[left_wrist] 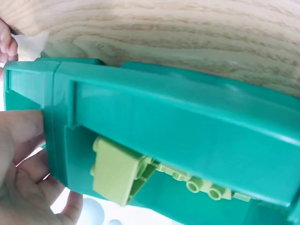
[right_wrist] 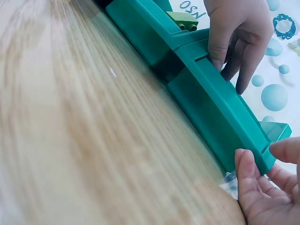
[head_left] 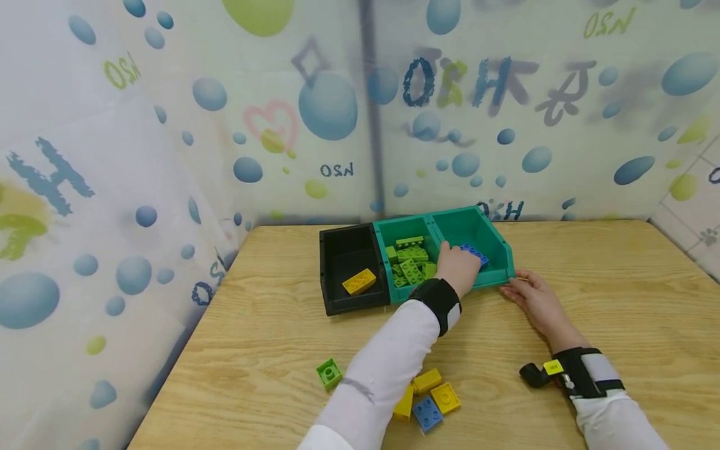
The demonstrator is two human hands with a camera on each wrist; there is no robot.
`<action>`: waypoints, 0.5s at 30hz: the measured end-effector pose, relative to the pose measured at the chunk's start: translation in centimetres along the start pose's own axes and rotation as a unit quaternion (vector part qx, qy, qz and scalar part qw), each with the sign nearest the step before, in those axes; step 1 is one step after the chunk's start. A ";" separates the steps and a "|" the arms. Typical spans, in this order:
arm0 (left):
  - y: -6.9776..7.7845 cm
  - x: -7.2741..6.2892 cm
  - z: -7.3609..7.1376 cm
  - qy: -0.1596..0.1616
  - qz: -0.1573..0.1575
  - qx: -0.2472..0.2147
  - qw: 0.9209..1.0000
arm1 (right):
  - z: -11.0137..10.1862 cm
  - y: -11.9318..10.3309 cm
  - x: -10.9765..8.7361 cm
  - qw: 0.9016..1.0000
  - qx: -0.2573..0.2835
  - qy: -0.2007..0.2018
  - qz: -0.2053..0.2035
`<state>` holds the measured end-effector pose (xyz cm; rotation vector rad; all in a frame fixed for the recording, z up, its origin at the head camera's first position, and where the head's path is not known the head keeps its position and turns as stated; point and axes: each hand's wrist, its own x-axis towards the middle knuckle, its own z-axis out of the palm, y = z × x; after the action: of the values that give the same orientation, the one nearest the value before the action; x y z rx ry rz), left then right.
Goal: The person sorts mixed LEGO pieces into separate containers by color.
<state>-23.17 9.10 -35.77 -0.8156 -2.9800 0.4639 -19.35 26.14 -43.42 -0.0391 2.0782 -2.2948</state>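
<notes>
Brick, blue [head_left: 475, 254], studded, partly hidden: seen in right teal bin [head_left: 495, 277], smooth plastic, its near right corner pinched by right hand [head_left: 537, 303]. Left hand [head_left: 458, 272] is held over that bin's near rim; grip cannot be told. Placing is seemingly in hand; if brick is gripped, release is called for. Table [head_left: 619, 300]: grained wood.
</notes>
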 end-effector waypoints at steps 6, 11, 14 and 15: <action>-0.3 0.2 0.7 0.017 0.020 -0.014 1.000 | 0.0 0.0 0.0 1.000 -0.021 0.004 0.003; -0.9 -0.2 0.4 0.026 0.035 -0.032 0.999 | 0.0 0.0 0.1 1.000 -0.011 0.001 0.001; -1.5 -0.9 0.0 0.032 0.049 -0.049 0.997 | 0.0 0.0 0.0 1.000 -0.012 0.000 0.002; -1.8 -1.1 -0.1 0.037 0.053 -0.056 0.996 | 0.0 0.0 0.0 1.000 -0.012 0.000 0.002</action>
<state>-23.12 7.12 -35.04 -0.9827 -2.9276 0.2656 -19.36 26.17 -43.41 -0.0369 2.1043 -2.2669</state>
